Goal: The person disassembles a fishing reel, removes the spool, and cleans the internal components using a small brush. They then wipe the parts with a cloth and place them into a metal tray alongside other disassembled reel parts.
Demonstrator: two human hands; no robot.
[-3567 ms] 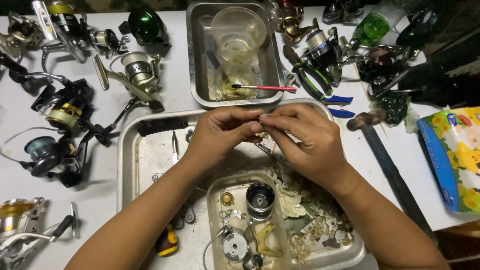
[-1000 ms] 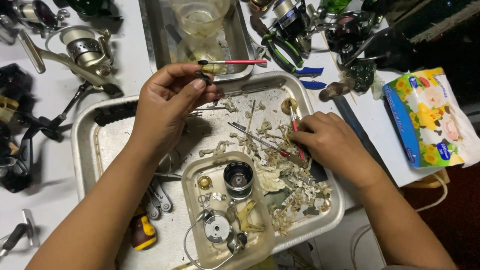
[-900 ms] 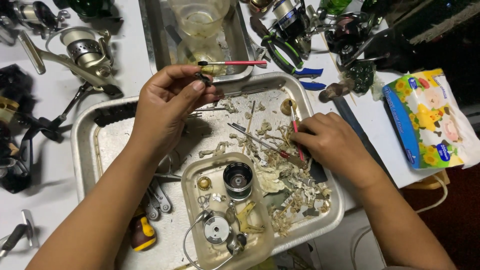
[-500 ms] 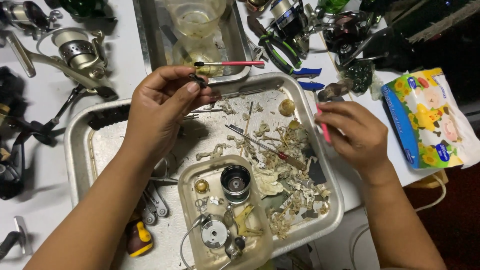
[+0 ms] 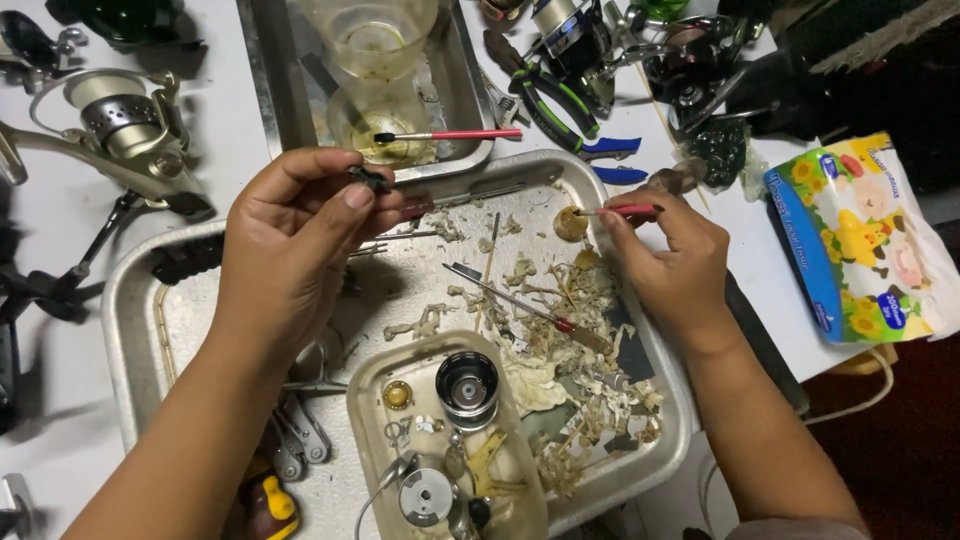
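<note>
I kept my left hand (image 5: 290, 250) pinched on the small dark part (image 5: 368, 179) above the metal tray (image 5: 130, 330), and judged my right hand (image 5: 665, 260), gripping the red-handled brush (image 5: 615, 210), should dab the little grease cup (image 5: 571, 224) lightly.

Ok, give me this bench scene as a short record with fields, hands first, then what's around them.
left hand: raised over the big metal tray, pinching a small dark part in a fingertip grip
right hand: holds a red-handled brush, its tip at a small round tan piece
in the tray: screwdriver, scraps of dirty paper, clear tub of reel parts with a dark spool
behind: smaller metal tray with cups and a second brush
around: fishing reels, pliers, tissue pack
</note>
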